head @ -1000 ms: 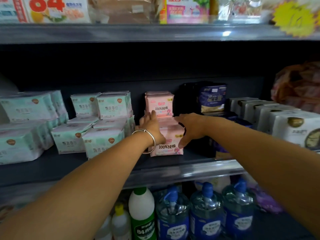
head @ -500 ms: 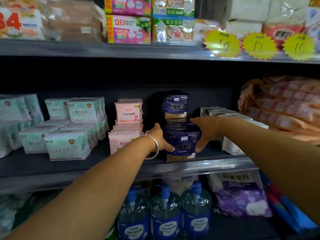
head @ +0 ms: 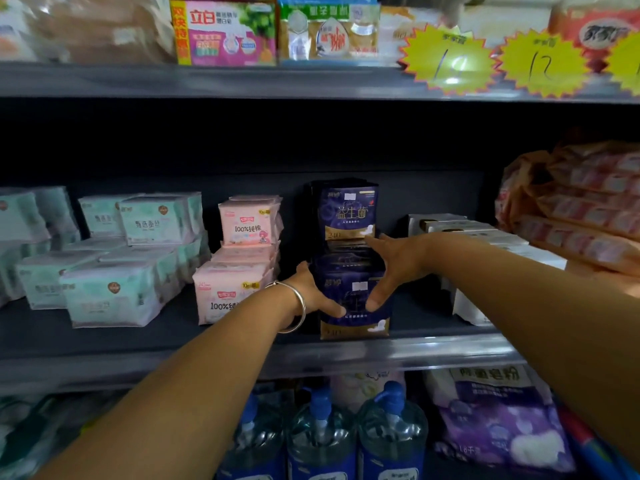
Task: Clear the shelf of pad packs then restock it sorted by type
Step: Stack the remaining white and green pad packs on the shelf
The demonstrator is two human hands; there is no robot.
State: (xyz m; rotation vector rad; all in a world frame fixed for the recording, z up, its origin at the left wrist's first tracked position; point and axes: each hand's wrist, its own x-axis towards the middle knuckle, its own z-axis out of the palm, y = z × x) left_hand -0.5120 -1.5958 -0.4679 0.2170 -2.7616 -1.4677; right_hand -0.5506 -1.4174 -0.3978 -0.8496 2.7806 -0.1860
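The front pad pack (head: 355,306) stands at the shelf (head: 398,353) edge, with a second pack (head: 348,211) raised on a stack just behind it. The left hand (head: 313,292) touches the front pack's left side and the right hand (head: 393,268) its right side and top. Left of the front pack lie two more stacks of packs (head: 235,271), then a wider group (head: 110,258). Right of it stands a row of boxes (head: 485,244). Below the shelf, under the front pack, stand bottles (head: 322,434).
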